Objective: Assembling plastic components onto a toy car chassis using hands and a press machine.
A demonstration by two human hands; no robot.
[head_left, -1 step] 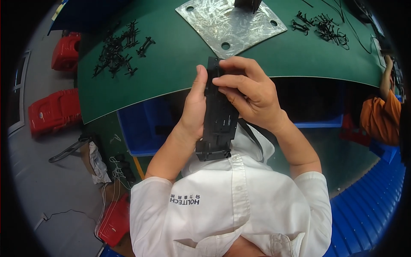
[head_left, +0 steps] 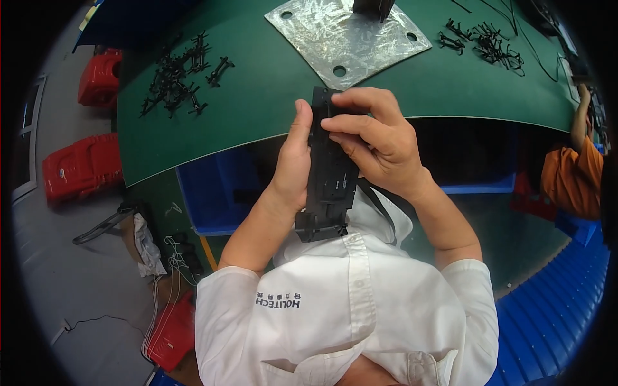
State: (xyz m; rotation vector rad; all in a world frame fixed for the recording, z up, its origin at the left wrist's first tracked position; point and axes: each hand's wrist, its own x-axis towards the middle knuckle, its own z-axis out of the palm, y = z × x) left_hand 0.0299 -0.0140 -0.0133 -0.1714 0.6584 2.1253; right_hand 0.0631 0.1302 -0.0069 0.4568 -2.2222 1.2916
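A long black plastic housing (head_left: 331, 186) is held upright lengthwise in front of my chest, its far end just over the table's near edge. My left hand (head_left: 293, 161) grips it along the left side, thumb pointing up and the other fingers hidden behind it. Over the upper right part, my right hand (head_left: 386, 141) is closed, with bent fingertips and thumb touching the housing's face. Any small part between those fingertips is hidden. Past the housing's far end lies a silvery metal plate (head_left: 322, 45) with round holes at its corners.
On the green table (head_left: 257, 90) lie a pile of black plastic brackets (head_left: 174, 77) to the left and thin black pieces (head_left: 496, 48) to the right. Blue bins (head_left: 206, 193) stand underneath. Red stools (head_left: 84, 167) are at left; an orange-clothed person (head_left: 573, 174) is at right.
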